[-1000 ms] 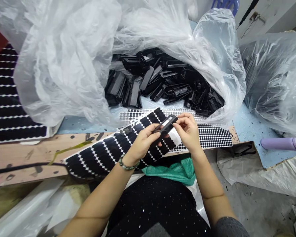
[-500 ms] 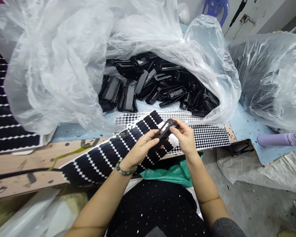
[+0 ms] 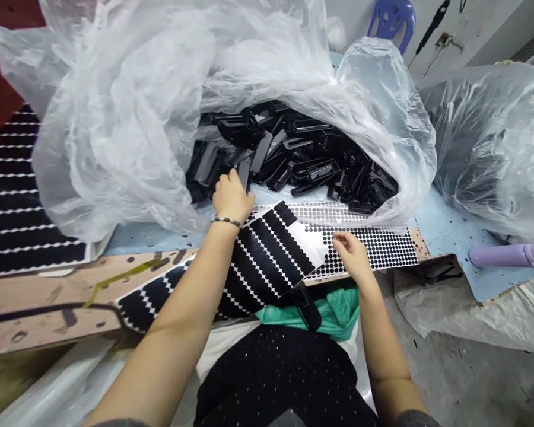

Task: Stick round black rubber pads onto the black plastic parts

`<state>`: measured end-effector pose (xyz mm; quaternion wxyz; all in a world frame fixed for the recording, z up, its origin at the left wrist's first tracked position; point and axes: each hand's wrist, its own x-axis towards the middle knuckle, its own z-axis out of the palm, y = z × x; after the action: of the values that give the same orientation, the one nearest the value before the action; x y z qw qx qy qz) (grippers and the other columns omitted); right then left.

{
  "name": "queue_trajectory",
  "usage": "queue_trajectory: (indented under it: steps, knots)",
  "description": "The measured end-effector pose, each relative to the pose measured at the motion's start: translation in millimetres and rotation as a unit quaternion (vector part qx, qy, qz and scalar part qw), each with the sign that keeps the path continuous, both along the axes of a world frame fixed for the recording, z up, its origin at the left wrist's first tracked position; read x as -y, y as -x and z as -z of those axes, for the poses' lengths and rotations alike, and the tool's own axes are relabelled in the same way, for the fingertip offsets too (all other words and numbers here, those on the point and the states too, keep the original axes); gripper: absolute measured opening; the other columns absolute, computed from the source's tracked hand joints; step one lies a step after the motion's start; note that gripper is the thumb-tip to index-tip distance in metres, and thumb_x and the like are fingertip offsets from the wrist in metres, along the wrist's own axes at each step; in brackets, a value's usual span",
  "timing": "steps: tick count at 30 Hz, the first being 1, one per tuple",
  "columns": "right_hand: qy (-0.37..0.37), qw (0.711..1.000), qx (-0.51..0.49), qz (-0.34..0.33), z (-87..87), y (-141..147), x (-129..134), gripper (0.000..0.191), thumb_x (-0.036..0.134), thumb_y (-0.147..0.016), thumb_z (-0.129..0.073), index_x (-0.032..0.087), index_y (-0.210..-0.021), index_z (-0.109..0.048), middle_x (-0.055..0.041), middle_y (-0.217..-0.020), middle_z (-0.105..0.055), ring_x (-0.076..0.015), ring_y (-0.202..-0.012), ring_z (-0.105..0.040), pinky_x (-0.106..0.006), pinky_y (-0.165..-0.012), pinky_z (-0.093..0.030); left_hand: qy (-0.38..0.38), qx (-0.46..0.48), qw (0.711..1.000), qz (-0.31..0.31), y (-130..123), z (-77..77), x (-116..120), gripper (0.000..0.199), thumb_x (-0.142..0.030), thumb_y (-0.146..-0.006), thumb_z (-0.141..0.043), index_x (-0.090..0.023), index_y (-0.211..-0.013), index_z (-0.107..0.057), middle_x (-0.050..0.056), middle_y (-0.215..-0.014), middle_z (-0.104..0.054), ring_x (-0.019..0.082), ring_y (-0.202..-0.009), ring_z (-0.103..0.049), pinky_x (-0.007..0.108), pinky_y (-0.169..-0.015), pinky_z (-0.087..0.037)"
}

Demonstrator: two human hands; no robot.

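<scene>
Left hand (image 3: 232,197) is touching black parts (image 3: 320,169), upper centre of the frame.
I'm failing to make out its grip (awkward angle); the half-curled right hand (image 3: 352,256), hold unclear, is hovering over the dotted sheet (image 3: 391,246), centre right.

No text, label, brand, number or sign can be read anywhere in the frame. The dotted sheet (image 3: 385,244) right of centre, the black-striped sheet (image 3: 267,255) in the middle and the larger striped sheet (image 3: 9,220) at the far left show only repeated shapes, and the dark marks on the pinkish table edge (image 3: 31,279) at lower left form no legible characters. On the lilac bottle (image 3: 501,255) at the right edge, the clear plastic bag (image 3: 129,118) at upper left and the heap of black parts (image 3: 318,170) near the centre, no lettering can be made out.
</scene>
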<state>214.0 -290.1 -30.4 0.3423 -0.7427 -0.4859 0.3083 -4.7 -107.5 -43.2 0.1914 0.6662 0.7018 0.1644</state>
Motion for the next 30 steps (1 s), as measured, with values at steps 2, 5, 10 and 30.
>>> queue_trajectory:
  steps: [2,5,10,30]
  knots:
    - [0.009,0.998,0.061,-0.006,10.1,-0.7,-9.5,0.012,0.022,-0.082,-0.054,0.021,-0.083,-0.066,-0.005,-0.088,-0.066,-0.0189,-0.077,-0.062,-0.036,-0.079,-0.051,0.014,-0.003,1.0,0.025,0.7,0.9,5.8,0.059,-0.015,-0.074,-0.056,-0.004,-0.131,-0.049,0.027,-0.125,-0.053,0.041,-0.117,-0.055,0.053,-0.102,-0.042]
    - [0.016,0.993,0.11,-0.024,24.5,5.5,-25.1,0.013,0.017,-0.082,-0.051,0.021,-0.075,-0.062,-0.0054,-0.085,-0.062,-0.021,-0.082,-0.06,-0.038,-0.083,-0.049,0.021,0.036,0.998,0.049,8.3,5.3,14.4,0.05,-0.015,-0.072,-0.056,-0.008,-0.122,-0.057,0.022,-0.121,-0.057,0.038,-0.115,-0.058,0.049,-0.104,-0.042]
    - [0.022,0.993,0.112,-0.007,38.4,17.4,-46.1,0.009,0.012,-0.078,-0.053,0.021,-0.076,-0.056,-0.0083,-0.09,-0.058,-0.0235,-0.088,-0.056,-0.042,-0.088,-0.046,-0.028,0.217,0.975,-0.039,29.3,10.8,22.7,0.049,-0.018,-0.071,-0.058,-0.013,-0.12,-0.057,0.015,-0.111,-0.066,0.034,-0.113,-0.061,0.049,-0.105,-0.042]
    - [-0.107,0.944,-0.311,-0.009,-19.0,55.9,-39.3,0.023,0.041,-0.071,-0.07,0.022,-0.074,-0.059,-0.0031,-0.092,-0.06,-0.0158,-0.079,-0.062,-0.034,-0.078,-0.054,0.147,0.63,0.761,0.055,-27.5,-16.5,101.1,0.051,-0.023,-0.053,-0.081,-0.019,-0.097,-0.055,0.001,-0.094,-0.068,0.018,-0.091,-0.065,0.03,-0.086,-0.051]
